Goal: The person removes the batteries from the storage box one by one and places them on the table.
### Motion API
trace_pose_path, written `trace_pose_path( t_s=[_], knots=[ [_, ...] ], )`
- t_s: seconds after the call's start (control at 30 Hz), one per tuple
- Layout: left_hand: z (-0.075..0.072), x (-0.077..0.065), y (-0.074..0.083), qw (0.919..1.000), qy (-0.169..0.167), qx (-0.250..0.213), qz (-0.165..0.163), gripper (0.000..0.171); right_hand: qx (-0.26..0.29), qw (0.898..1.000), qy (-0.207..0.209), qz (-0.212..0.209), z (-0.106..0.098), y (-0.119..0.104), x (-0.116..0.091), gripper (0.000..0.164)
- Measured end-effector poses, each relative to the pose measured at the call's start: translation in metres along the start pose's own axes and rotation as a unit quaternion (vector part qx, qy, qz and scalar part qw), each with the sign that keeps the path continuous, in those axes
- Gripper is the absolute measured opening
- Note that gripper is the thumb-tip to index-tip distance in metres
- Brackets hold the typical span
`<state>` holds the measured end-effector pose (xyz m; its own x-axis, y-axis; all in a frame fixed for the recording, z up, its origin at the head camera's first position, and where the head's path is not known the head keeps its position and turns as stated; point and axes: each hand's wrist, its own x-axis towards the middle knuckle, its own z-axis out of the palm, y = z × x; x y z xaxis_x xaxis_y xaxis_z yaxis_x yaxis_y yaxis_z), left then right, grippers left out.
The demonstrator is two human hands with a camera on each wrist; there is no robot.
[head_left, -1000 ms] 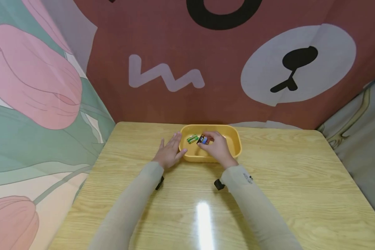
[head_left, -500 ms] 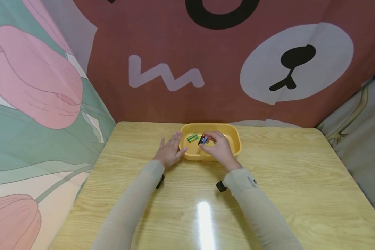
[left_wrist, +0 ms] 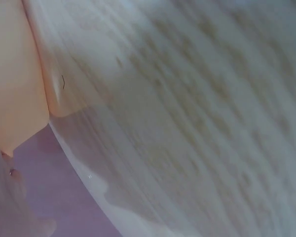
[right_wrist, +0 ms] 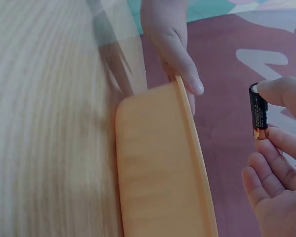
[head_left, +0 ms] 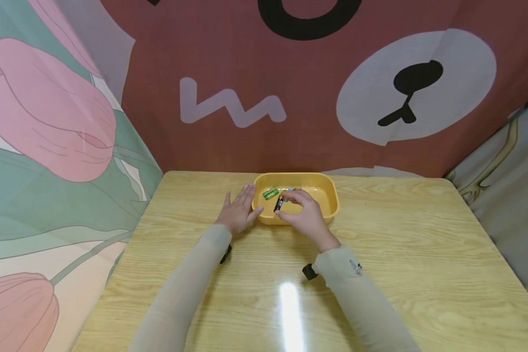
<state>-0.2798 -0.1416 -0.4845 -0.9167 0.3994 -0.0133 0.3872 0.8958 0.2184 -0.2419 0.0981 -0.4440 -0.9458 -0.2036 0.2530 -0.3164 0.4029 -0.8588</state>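
My right hand (head_left: 305, 215) pinches a black battery with a copper end (head_left: 279, 203) over the yellow plastic tray (head_left: 327, 205). The right wrist view shows this battery (right_wrist: 258, 111) gripped end to end, thumb on one end and a fingertip at the copper one. A pair of green batteries (head_left: 270, 193) lies at the tray's left side. Behind the right fingers, something small and blue (head_left: 290, 189) in the tray is partly hidden. My left hand (head_left: 237, 211) rests against the tray's left rim with straight fingers, its thumb over the rim.
The tray stands near the far edge of a wood-grain table (head_left: 400, 244). A printed curtain (head_left: 229, 151) hangs right behind that edge, with others at both sides. Black wrist cameras (head_left: 309, 272) sit under the sleeves.
The black battery has moved left and nearer to me in my right hand, away from the blue and dark items beside it. My left hand has stayed at the rim.
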Motion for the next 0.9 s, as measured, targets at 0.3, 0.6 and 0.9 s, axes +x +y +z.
trace_pose_path(
  t_s=[0.3, 0.6, 0.9],
  knots=[
    [0.002, 0.001, -0.001, 1.0000, 0.003, 0.002, 0.000, 0.080, 0.013, 1.000, -0.012, 0.001, 0.006, -0.002, -0.014, 0.054],
    [0.001, 0.003, 0.001, 0.9999, 0.007, -0.007, 0.006, 0.080, 0.020, 1.000, -0.018, -0.016, 0.015, -0.001, -0.020, 0.052],
    [0.003, 0.002, -0.001, 0.9999, 0.008, -0.014, 0.000, 0.077, 0.032, 0.999, -0.035, -0.021, 0.025, 0.003, -0.028, 0.052]
  ],
)
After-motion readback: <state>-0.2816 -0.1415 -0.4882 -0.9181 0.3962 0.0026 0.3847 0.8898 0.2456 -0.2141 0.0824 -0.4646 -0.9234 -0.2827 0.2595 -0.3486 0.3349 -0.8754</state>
